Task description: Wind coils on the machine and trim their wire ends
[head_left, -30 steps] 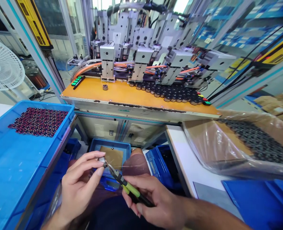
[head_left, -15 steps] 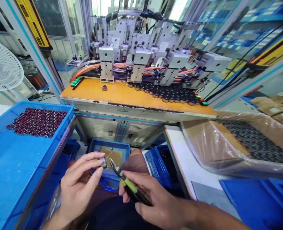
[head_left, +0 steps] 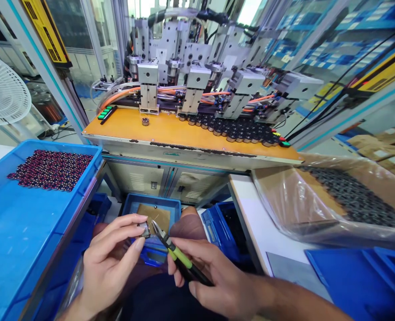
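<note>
From where I sit, I see my left hand [head_left: 108,258] pinching a small metal part [head_left: 145,229] between the thumb and the first fingers, up in the air above the blue tray [head_left: 175,206]. My right hand [head_left: 214,272] is wrapped around the green and black handles of the pliers [head_left: 181,257]. I think the small part is light but hard, and its smooth side may be a bit slippery. Its end could be easy to hurt, so the best place to hold it is around its sides, just as the thumb and fingers do. The pliers look stiff and a bit heavy at the metal end, and the handles should give a good grip, so I would hold them there and stay off the sharp nose. The pliers lie on a slant, with the long way running from low on the right to higher on the left. Their nose points up and left, right beside the small part. I cannot tell if they touch. The part is short and stubby, and one end faces the pliers.
</note>
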A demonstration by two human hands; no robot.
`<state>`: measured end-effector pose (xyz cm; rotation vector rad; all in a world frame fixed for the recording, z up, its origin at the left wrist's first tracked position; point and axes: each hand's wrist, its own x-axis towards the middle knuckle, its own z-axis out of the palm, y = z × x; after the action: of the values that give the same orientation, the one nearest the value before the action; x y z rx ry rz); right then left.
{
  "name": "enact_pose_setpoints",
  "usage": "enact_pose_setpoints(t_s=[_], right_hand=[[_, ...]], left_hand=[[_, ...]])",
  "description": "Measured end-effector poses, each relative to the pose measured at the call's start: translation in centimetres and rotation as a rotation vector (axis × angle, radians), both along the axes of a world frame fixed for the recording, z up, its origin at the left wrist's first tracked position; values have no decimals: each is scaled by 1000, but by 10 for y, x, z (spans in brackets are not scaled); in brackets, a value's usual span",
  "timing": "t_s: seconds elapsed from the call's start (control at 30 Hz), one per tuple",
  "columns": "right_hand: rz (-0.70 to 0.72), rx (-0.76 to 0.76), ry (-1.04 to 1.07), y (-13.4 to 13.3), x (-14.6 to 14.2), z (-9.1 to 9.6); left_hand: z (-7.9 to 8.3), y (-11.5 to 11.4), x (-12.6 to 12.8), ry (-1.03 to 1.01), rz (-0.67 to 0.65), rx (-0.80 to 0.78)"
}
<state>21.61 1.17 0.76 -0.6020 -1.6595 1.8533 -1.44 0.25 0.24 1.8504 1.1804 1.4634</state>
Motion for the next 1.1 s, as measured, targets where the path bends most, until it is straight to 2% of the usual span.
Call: enact_pose_setpoints(t_s=[0.17, 0.3, 0.4, 0.53, 0.67, 0.73, 0.83, 1.0, 1.1], right_hand=[[2, -25, -48, 0, 0, -1], [-3, 18, -124, -2, 0, -2], [-46, 51, -176, -3, -3, 2], [-117, 41, -141, -1, -4, 5], [-81, 54, -96, -3, 5, 2], [-67, 69, -62, -5, 10, 1], [-49, 101, -33, -8, 14, 5], [-39, 99, -111, -5, 8, 16], [-15, 102, -148, -4, 5, 16]], left_hand=[[1, 0, -1, 3, -6, -5], [1, 1, 0, 12, -10, -1], [0, 0, 0, 9, -12, -10], [-1, 0, -2, 9, -6, -5], [-4, 4, -5, 16, -24, 102], [-6, 5, -5, -42, -28, 129], [-8, 5, -3, -143, -58, 129], [-9, 3, 1, -176, -61, 135], [-11, 1, 2, -185, -44, 134]])
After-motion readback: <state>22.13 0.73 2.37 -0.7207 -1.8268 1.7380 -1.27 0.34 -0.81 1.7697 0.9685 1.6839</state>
